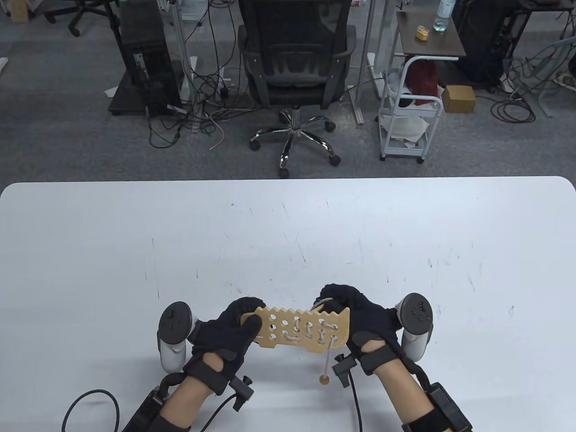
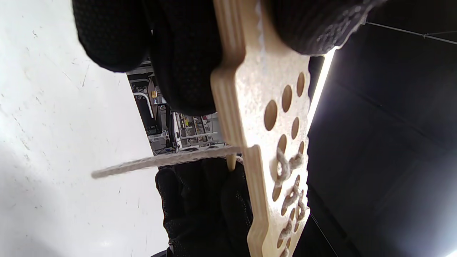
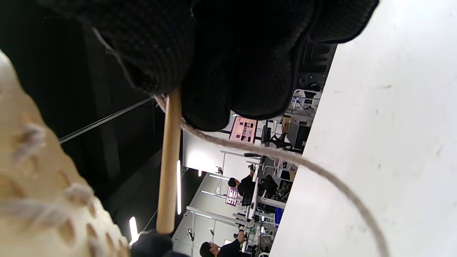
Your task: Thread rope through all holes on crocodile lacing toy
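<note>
my left hand (image 1: 229, 330) grips the 9 o'clock end of the crocodile lacing toy (image 1: 299, 329), thumb on top, holding it above the white table (image 1: 288, 234) near its 6 o'clock edge. the rope (image 1: 327, 352) already laces the holes toward 3 o'clock. my right hand (image 1: 355, 315) pinches the wooden needle (image 3: 168, 160) behind that end.

The table view is evenly and brightly lit from overhead; soft shadows are cast beneath the hands near the lower edge, and the white table (image 1: 288, 234) is rendered sharply. Both wrist views are harsher — dark, underexposed areas are set against blown-out white, and the nearest gloved fingers (image 3: 214, 53) and wooden board (image 2: 271, 117) are blurred.
</note>
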Motion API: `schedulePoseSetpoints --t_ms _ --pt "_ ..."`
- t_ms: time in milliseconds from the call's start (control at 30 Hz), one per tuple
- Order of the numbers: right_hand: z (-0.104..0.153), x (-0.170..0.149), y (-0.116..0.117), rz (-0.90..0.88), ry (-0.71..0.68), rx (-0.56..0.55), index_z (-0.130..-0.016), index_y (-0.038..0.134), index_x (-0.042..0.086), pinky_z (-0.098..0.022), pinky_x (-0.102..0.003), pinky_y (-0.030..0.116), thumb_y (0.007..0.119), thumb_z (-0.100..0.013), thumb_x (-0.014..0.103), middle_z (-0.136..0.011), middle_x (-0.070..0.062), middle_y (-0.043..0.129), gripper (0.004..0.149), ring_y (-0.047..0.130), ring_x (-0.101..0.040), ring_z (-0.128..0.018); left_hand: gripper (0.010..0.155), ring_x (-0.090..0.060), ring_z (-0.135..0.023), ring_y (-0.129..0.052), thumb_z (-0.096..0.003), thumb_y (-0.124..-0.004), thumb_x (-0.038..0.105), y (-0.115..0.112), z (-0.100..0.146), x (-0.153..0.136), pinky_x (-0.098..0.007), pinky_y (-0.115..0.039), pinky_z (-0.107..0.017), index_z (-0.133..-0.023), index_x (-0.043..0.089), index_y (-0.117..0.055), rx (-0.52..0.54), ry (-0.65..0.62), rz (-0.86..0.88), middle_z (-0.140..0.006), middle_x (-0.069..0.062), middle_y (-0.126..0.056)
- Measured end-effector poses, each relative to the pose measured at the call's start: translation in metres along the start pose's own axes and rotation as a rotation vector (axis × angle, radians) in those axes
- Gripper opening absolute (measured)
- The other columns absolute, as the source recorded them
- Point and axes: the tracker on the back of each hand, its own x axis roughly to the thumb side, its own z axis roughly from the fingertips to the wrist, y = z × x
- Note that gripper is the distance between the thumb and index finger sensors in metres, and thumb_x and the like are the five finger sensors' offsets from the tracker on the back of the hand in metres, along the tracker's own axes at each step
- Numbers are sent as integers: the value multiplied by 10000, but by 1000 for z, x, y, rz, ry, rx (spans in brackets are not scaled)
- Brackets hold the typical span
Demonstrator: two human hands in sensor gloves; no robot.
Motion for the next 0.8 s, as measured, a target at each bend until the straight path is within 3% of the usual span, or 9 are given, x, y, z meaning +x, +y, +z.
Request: schedulePoseSetpoints --t_ms 400,800 --pt "3 2 12 -146 16 62 -822 851 195 -614 -622 615 838 -433 253 -701 -44 1037 394 981 -318 -683 535 -166 -507 -1039 -415 -776 477 -3 0 0 -436 -824 -533 -903 271 -697 -22 -15 14 -755 53 -912" --pt "4 3 20 -60 -1 127 -806 882 252 -628 -632 578 864 -434 260 -730 -30 1020 373 931 -326 -726 535 -160 -517 -1036 -421 -768 477 -1 0 1 -434 -822 -539 -909 274 -687 -36 -25 88 -763 57 -906"
